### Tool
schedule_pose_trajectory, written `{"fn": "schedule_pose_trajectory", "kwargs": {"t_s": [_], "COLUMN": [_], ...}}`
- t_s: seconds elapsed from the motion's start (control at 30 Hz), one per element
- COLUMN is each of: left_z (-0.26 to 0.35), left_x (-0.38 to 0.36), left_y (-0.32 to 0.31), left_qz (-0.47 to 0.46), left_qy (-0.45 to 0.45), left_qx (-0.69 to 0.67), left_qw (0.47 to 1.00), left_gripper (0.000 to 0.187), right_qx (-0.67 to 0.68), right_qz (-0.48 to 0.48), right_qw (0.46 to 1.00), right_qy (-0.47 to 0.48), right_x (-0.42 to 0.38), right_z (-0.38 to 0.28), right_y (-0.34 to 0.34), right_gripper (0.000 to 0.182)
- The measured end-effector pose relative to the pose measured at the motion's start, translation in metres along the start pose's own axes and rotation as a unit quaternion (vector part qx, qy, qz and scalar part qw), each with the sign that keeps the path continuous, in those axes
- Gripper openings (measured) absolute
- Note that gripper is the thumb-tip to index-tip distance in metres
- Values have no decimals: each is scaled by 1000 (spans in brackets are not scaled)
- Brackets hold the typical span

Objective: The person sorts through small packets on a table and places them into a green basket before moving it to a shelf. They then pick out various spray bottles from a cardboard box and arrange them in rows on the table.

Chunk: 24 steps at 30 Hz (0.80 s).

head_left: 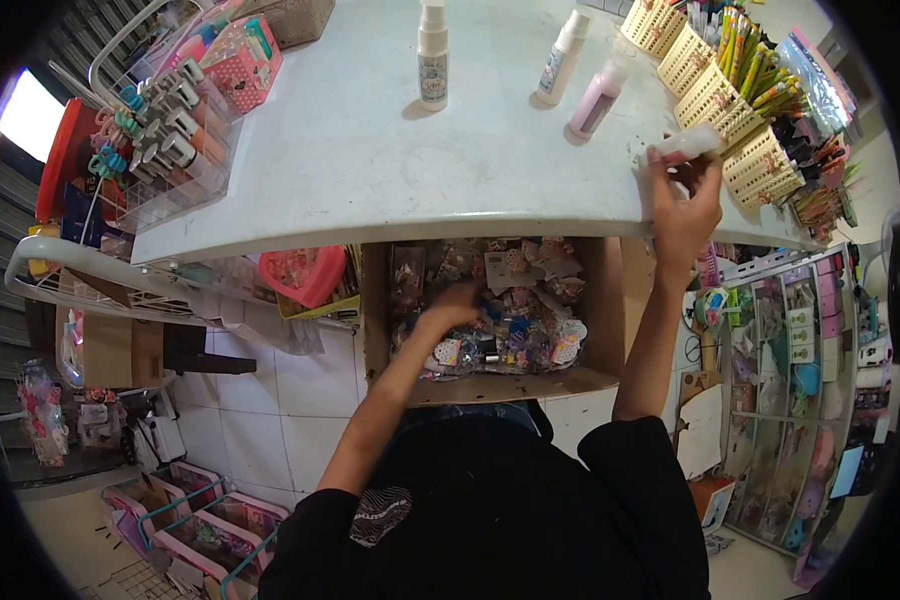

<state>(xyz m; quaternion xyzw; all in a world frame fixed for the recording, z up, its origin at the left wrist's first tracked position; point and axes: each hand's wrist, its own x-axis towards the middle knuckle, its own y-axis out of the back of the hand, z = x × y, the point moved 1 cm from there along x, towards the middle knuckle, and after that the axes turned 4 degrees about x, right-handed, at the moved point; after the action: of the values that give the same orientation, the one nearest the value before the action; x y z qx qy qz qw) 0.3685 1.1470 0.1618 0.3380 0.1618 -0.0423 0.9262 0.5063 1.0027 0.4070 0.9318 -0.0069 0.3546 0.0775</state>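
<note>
My right hand [686,205] grips a small white-and-pink bottle [692,145], held tilted over the right side of the white table, close to the cream baskets. My left hand [455,306] reaches down into an open cardboard box [600,310] below the table edge. Its fingers are blurred among many small packaged trinkets [515,345], and I cannot tell what they touch. On the table stand a clear spray bottle [433,70], a second spray bottle [562,62] and a pink-capped bottle [598,100], all upright.
Cream baskets [760,170] of pencils and pens line the table's right edge. A clear organizer [185,170] of small bottles stands at the left corner. Below are a pink heart-shaped container [305,272] and pink baskets [205,535]. A stocked shelf [795,380] stands right.
</note>
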Motion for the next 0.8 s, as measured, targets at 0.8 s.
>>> {"fn": "schedule_pose_trajectory", "kwargs": {"t_s": [0.8], "left_z": [-32], "left_x": [33], "left_y": [-118], "left_qz": [272], "left_qy": [8], "left_qx": [144], "left_qw": [951], "left_gripper": [65], "right_qx": [-12], "right_qz": [118], "right_qw": [962], "right_qy": [244], "right_x": [-30], "right_z": [32], "right_y": [9], "right_gripper": [29]}}
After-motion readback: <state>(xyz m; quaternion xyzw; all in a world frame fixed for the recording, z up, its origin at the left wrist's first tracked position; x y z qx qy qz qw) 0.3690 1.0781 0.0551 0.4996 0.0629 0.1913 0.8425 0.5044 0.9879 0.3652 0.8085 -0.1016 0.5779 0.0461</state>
